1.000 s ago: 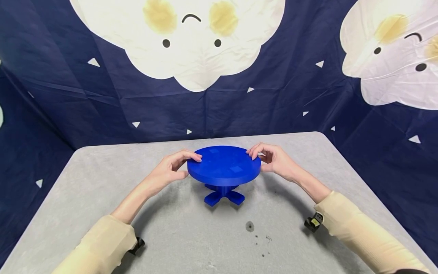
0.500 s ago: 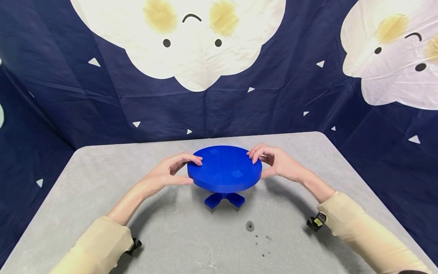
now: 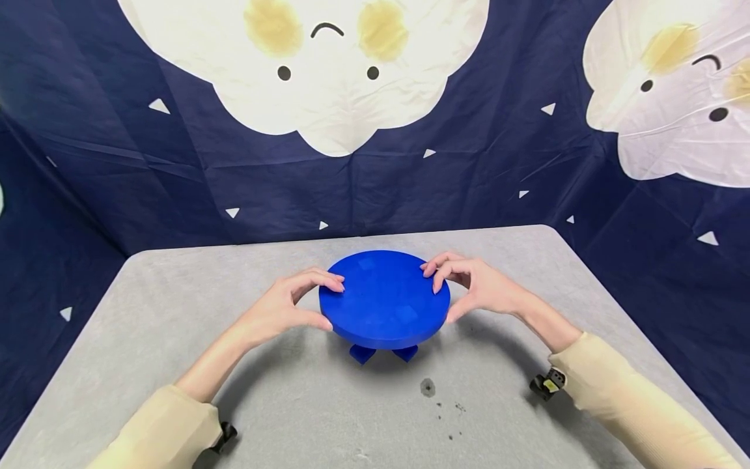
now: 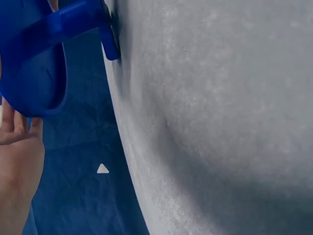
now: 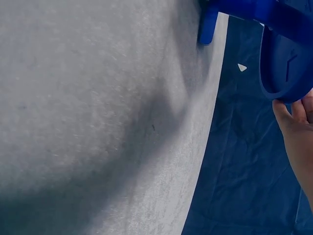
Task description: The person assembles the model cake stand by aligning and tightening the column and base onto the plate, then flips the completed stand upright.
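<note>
A small blue pedestal table (image 3: 383, 296), with a round top and cross-shaped feet (image 3: 362, 354), stands between my hands over the grey tabletop. Its top tilts toward me and hides most of the column in the head view. My left hand (image 3: 287, 306) pinches the left rim, fingers on top and thumb at the edge. On the opposite rim my right hand (image 3: 480, 285) has a similar grip. The wrist views show the column (image 4: 61, 24) and the raised underside (image 5: 283, 63). I cannot tell whether every foot touches the surface.
The grey tabletop (image 3: 281, 410) extends around the small table, with a dark round mark (image 3: 428, 387) and several specks in front. A navy cloth (image 3: 375, 189) with cloud faces hangs behind and at the sides. Dark wrist cameras (image 3: 549, 384) sit below the sleeves.
The round top has tipped toward me, its near edge dropping and covering the column and part of the feet. Both thumbs have come down with the rim while the hands keep their grip.
</note>
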`<control>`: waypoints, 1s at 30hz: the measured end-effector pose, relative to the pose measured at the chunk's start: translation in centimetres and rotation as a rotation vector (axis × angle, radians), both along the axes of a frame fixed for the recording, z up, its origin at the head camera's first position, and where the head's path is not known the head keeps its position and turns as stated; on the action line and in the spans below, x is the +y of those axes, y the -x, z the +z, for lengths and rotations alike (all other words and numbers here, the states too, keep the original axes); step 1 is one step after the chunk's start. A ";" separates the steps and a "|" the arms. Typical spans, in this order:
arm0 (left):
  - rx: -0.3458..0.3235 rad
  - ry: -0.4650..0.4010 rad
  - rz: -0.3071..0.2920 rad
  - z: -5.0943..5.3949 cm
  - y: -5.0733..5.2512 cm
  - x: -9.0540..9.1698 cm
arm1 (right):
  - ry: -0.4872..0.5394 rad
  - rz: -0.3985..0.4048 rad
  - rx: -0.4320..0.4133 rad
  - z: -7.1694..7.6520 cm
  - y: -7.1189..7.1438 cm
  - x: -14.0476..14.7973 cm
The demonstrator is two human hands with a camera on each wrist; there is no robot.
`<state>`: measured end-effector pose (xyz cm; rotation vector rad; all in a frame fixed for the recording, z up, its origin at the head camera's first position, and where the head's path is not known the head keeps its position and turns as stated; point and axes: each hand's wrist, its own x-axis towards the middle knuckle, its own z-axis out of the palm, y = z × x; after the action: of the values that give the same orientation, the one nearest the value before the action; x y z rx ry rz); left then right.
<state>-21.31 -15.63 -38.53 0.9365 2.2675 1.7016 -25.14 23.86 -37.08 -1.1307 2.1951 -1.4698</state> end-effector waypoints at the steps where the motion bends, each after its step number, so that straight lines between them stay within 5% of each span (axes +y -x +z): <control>1: 0.017 -0.008 -0.002 0.0 -0.1 0.0 | 0.000 -0.004 0.003 0.0 -0.1 0.0; 6: 0.102 -0.061 -0.037 -0.1 -0.2 0.1 | 0.029 -0.017 0.007 -0.2 -0.7 -0.1; 15: 0.118 -0.091 -0.062 0.1 -0.3 0.2 | 0.078 -0.032 0.020 -0.1 -1.3 -0.3; 30: 0.140 0.043 -0.032 -0.4 -0.1 0.2 | -0.007 -0.051 0.099 -0.8 -1.3 -0.8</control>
<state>-21.24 -15.42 -38.95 1.1087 2.3518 1.6154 -23.80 23.05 -37.83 -1.1772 2.3092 -1.4551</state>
